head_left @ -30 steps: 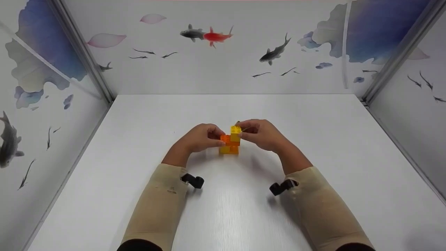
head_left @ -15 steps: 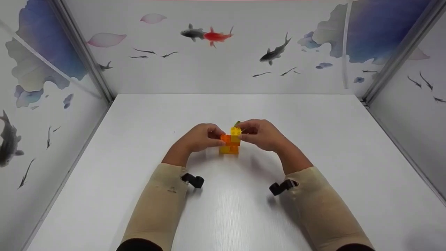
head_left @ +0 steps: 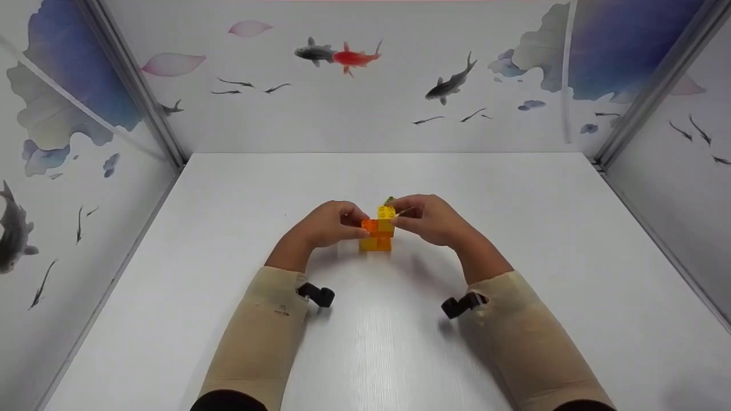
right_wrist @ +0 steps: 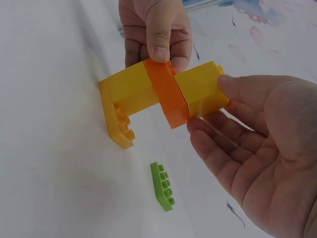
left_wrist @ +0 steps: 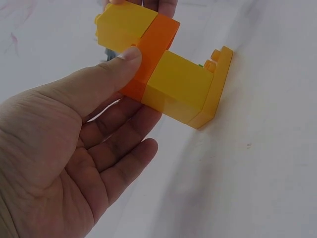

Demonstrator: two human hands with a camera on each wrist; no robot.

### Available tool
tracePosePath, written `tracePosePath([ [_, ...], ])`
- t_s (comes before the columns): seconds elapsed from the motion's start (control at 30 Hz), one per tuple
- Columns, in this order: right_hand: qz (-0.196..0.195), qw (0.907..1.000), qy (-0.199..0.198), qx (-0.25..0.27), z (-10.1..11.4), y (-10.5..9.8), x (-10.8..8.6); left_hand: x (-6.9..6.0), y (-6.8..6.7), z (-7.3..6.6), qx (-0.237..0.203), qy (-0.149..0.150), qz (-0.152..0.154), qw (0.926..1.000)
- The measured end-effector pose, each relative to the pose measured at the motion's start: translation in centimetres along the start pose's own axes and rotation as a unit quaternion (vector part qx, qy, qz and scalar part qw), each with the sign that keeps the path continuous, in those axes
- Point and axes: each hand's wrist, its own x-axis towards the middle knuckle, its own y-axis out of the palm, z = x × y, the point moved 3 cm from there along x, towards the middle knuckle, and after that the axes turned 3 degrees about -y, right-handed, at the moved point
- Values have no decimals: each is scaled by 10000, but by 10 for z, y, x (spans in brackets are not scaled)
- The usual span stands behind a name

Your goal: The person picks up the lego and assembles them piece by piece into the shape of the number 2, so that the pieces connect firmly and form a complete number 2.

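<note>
A small stack of toy building bricks stands on the table between both hands. At its bottom is a flat yellow-orange brick (right_wrist: 110, 114) with bare studs at one end. A yellow brick (left_wrist: 181, 79) sits on that, and an orange brick (right_wrist: 168, 94) lies across it. Another yellow brick (head_left: 386, 214) tops the orange one at its right end. My left hand (head_left: 334, 225) pinches the orange brick between thumb and fingers. With thumb and fingertips, my right hand (head_left: 428, 220) grips the top yellow brick by its sides.
Behind the stack, a narrow green brick (right_wrist: 162, 186) with a row of studs lies on the white table (head_left: 365, 342). Panels with painted fish (head_left: 357, 58) close off the back and both sides.
The top yellow brick and the right fingertips have shifted very slightly. A little more of the green brick shows past the right hand. The left hand keeps its hold.
</note>
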Motion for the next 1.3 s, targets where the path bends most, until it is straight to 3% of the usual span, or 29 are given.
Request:
tracePosePath([
  [0.23, 8, 9998, 173, -80, 0, 1, 1, -1, -1, -1, 48, -1, -25, 10000],
  [0.4, 26, 9999, 65, -127, -2, -1, 2, -2, 0, -2, 51, -41, -28, 10000],
  [0.63, -151, 9982, -89, 566, -18, -10, 5, -1, 1, -4, -23, -79, 42, 10000],
  [0.73, -552, 9963, 211, 623, -29, -16, 13, -1, 0, -3, 0, -167, 48, 9998],
  [0.9, -932, 9915, 900, 138, -44, -23, 29, -1, 0, -3, 55, -262, 45, 9996],
  [1.1, -751, 9865, 1452, -74, -49, -23, 46, -2, -1, -5, 122, -263, 4, 9996],
  [1.3, -567, 9825, 1762, -220, -54, -15, 58, -3, -1, -5, 83, -296, 16, 9995],
])
